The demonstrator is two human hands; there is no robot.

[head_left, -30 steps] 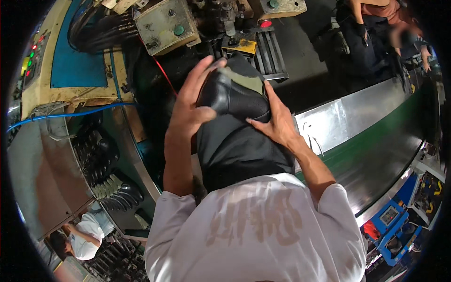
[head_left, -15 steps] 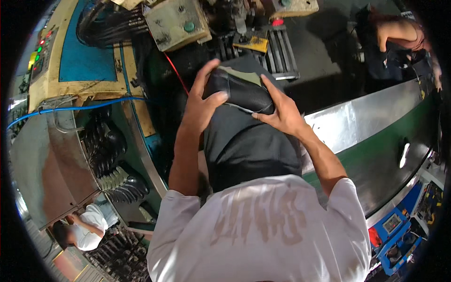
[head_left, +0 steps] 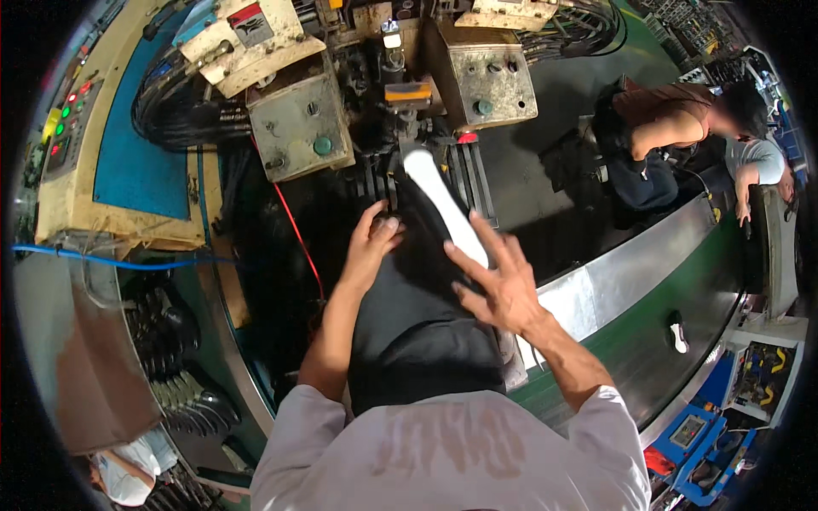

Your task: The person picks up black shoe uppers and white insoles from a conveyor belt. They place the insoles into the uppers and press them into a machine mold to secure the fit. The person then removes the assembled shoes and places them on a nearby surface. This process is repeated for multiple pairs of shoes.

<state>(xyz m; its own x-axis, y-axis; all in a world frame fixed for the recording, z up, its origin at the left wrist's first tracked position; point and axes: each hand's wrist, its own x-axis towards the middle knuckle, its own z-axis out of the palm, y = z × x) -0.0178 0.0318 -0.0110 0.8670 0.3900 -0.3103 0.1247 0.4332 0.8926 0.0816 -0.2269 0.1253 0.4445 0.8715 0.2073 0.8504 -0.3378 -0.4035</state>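
A black shoe upper [head_left: 436,223] points away from me above my dark-trousered lap, its long white underside [head_left: 445,198] turned upward. My right hand [head_left: 509,289] is closed on its near end, with fingers lying along the white underside. To the left of the shoe upper, my left hand [head_left: 368,254] is apart from it, fingers loosely bent and spread, with nothing seen in them. The far end of the shoe upper comes close to the middle of a machine [head_left: 407,119] in front of me. Its dark side is partly lost against my trousers.
Grimy control boxes [head_left: 300,128] [head_left: 487,81] flank the machine. A green conveyor belt [head_left: 613,358] with a metal edge runs along my right, carrying another shoe piece [head_left: 677,334]. Black shoes [head_left: 192,400] fill a rack at left. Co-workers [head_left: 669,128] sit at far right.
The shoe upper has been turned over, white underside up, and its far end now points toward the machine. My left hand has let go of it. The view has shifted, showing more of the machine.
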